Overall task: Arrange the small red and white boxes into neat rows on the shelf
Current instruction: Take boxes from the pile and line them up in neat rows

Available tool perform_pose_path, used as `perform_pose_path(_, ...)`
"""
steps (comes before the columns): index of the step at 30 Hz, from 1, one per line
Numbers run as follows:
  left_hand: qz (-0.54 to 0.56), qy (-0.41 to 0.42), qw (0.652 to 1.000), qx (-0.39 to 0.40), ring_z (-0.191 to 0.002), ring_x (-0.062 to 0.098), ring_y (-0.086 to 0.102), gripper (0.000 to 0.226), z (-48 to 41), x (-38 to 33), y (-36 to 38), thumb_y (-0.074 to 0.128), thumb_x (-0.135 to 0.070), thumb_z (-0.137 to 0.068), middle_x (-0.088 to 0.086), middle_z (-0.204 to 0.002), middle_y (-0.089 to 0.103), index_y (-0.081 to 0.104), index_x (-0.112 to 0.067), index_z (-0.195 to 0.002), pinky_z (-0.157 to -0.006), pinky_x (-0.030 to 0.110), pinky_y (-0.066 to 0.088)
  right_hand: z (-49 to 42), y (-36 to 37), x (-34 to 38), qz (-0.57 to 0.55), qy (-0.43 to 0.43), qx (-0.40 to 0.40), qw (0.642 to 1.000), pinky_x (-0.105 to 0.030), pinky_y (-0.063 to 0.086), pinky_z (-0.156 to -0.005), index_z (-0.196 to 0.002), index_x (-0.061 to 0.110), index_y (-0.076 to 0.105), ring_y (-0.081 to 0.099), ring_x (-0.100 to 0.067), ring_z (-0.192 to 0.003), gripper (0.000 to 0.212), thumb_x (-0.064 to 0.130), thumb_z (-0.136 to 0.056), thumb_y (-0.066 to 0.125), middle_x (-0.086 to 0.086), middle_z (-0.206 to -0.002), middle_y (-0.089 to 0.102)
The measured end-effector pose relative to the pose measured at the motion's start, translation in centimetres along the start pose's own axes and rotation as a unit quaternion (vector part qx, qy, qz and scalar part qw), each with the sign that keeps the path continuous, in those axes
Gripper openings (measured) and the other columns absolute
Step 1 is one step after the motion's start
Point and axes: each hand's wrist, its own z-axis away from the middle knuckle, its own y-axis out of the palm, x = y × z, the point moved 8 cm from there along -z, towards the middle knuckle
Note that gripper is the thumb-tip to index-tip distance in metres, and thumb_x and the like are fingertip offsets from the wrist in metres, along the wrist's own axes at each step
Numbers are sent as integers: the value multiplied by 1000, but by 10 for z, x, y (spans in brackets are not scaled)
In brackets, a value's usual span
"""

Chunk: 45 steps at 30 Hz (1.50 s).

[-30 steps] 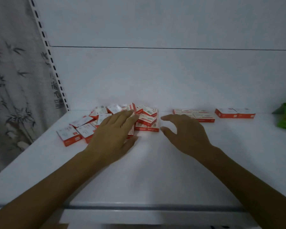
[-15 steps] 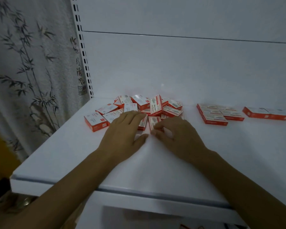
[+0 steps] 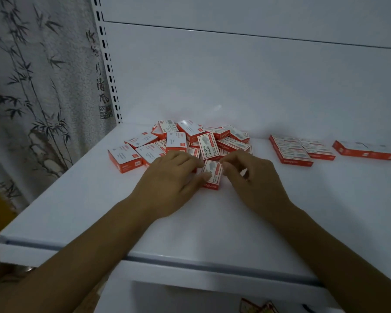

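Both hands have drawn closer together since a moment back, and one staple box [image 3: 213,171] now lies pulled clear of the loose pile [image 3: 183,141], out on the bare white shelf [image 3: 127,224].

My worry from here is that the left hand [image 3: 172,177] lies partly over the pile's nearest boxes. A careless lift or slide would likely drag neighbours along and scatter them, and the propped box [image 3: 209,145] just behind could topple.

That left hand is curled, thumb on the staple box's near left corner and forefinger at its far corner, pinching it. My right hand [image 3: 255,179] has its fingers bent in, tips against the box's right edge; whether it truly grips I cannot tell.

Behind them the pile sits tilted and overlapping. Further right, well apart from it, is a tidy block of boxes [image 3: 300,149], then a short row [image 3: 363,151] near the back panel [image 3: 235,75].
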Motion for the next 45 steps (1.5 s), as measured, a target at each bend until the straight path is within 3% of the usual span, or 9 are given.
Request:
perform_pose_path(2,0,-6,1000,7,-108,15,52,65,1,1,1,23,-67,-87,-5,-115,62,60,-21,-115,-88,40,44,-1,8,-3,27,-3,39,999,-30,48,-80,-106,26,59,56,-8,-93,21,32,-87,50,12,-99,60)
perform_pose_path(6,-18,-4,1000,16,-114,17,50,72,2,0,2,33,-76,-76,-5,-121,59,60,-23,-117,-94,40,41,1,26,-1,32,-29,129,991,-35,41,-99,-124,22,53,52,-16,-115,47,39,-81,49,2,-124,58)
perform_pose_path(12,-13,-1,1000,25,-119,17,46,70,1,3,6,38,-73,-75,-4,-127,55,57,-23,-121,-96,40,40,-2,9,5,47,-27,69,996,-26,45,-71,-111,28,58,52,-6,-79,49,56,-72,65,12,-89,58)
perform_pose_path(19,13,-9,999,29,-117,13,45,73,1,5,6,38,-77,-73,-8,-126,54,53,-26,-124,-95,37,40,1,21,-1,92,-19,119,988,-38,34,-101,-132,20,47,45,-19,-121,67,55,-77,61,0,-132,51)
perform_pose_path(25,20,-3,1000,13,-117,17,46,77,0,2,2,41,-75,-74,-3,-128,53,48,-21,-129,-95,39,42,-1,21,2,92,-27,113,989,-30,39,-87,-114,23,60,53,-15,-104,58,62,-73,47,3,-113,60)
perform_pose_path(29,-9,6,1000,-4,-127,22,41,85,-4,-10,-3,43,-74,-74,3,-140,45,37,-20,-139,-102,45,37,-6,-7,11,147,-55,45,987,-38,38,-93,-121,22,57,55,-20,-112,54,50,-76,66,1,-122,61)
perform_pose_path(33,-18,21,1000,-6,-129,23,40,88,-22,-31,-7,43,-74,-73,2,-142,43,31,-19,-142,-104,46,37,-4,-42,6,169,-45,9,985,-37,36,-94,-121,22,57,55,-18,-108,54,49,-75,67,1,-119,62)
perform_pose_path(38,1,50,999,-8,-127,19,40,84,-52,-81,12,54,-67,-75,1,-141,43,29,-23,-142,-103,43,38,11,-95,-34,165,-9,-17,986,-36,40,-90,-119,20,58,57,-15,-98,54,51,-76,65,2,-111,63)
perform_pose_path(45,26,59,998,8,-132,16,34,82,-97,-161,64,61,-58,-77,-2,-147,36,26,-24,-144,-106,36,30,35,-163,-115,176,61,-6,982,-37,41,-95,-125,17,55,56,-20,-107,63,56,-76,55,-3,-122,61)
